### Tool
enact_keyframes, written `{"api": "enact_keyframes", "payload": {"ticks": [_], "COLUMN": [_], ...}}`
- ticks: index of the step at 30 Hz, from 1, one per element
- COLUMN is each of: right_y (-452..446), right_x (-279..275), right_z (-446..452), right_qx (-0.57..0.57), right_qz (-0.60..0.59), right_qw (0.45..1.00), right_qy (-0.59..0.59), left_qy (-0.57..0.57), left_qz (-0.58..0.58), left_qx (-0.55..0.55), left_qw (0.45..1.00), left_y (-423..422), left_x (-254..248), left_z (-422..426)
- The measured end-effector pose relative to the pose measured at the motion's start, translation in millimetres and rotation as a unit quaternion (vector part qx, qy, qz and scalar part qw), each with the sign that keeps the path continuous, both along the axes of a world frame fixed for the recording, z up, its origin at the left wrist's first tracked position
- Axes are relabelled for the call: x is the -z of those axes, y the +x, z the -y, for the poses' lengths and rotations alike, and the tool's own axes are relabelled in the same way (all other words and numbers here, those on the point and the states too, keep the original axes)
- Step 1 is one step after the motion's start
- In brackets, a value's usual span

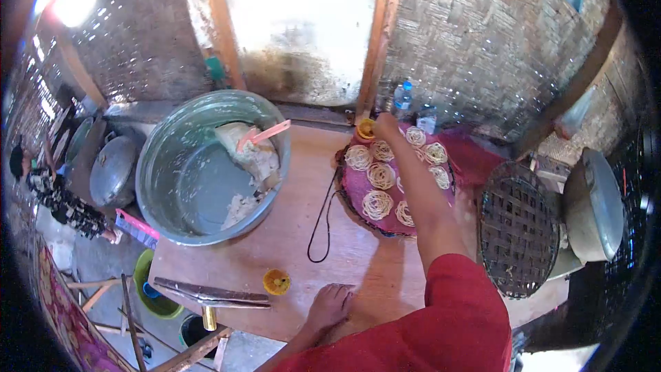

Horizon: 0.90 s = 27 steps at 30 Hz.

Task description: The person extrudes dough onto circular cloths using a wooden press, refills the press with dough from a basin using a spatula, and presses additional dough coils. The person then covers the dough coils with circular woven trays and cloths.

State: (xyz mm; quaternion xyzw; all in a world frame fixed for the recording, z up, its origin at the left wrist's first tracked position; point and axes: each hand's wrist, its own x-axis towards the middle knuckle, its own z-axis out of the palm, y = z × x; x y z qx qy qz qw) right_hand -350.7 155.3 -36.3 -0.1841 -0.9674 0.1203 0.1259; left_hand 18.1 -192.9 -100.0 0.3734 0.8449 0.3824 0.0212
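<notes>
My right hand (pixel 387 127) reaches over the far edge of a round tray with a purple surface (pixel 353 191). Its fingers are closed at the side of a small yellow cup (pixel 365 129). Pale coiled strands of dough (pixel 381 176) lie in several flat nests on the tray, some hidden under my forearm. My left hand (pixel 329 305) rests on the near edge of the wooden table (pixel 303 234), fingers stretched out and holding nothing. Left of it sits a second small yellow-orange cup (pixel 277 281).
A large basin (pixel 200 172) holds a dough mass (pixel 251 155) and a pink-handled tool (pixel 265 134). A wooden press with a gold cylinder (pixel 209 318) lies at the front edge. Bottles (pixel 403 96) stand behind; a woven tray (pixel 520 227) and pot (pixel 593 205) are right. Another person (pixel 65 200) is left.
</notes>
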Motion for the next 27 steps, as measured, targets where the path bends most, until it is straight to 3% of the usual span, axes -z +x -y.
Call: {"api": "enact_keyframes", "payload": {"ticks": [6, 10, 13, 17, 27], "right_y": [83.8, 174.2, 195.2, 204.5, 206.5], "right_x": [-55.2, -42.0, -14.5, -12.8, 14.2], "right_z": [-54.4, -142.4, -173.2, -164.7, -184.1], "right_qx": [-0.031, 0.186, 0.258, 0.281, 0.253], "right_qz": [-0.082, -0.054, -0.015, -0.002, 0.012], "right_qw": [0.979, 0.979, 0.961, 0.959, 0.956], "right_qy": [-0.185, 0.067, 0.101, 0.044, 0.150], "left_qy": [0.009, 0.006, 0.018, 0.025, 0.023], "left_qz": [-0.014, -0.009, -0.018, -0.014, 0.019], "left_qx": [-0.013, -0.024, -0.019, -0.001, -0.001], "left_qw": [1.000, 1.000, 1.000, 1.000, 1.000], "left_y": [-1.5, -1.0, -1.4, -2.2, -1.5], "left_x": [-6.9, -21.1, -15.2, -15.7, -15.5], "left_z": [-3.1, -5.3, -5.4, -6.1, -5.6]}}
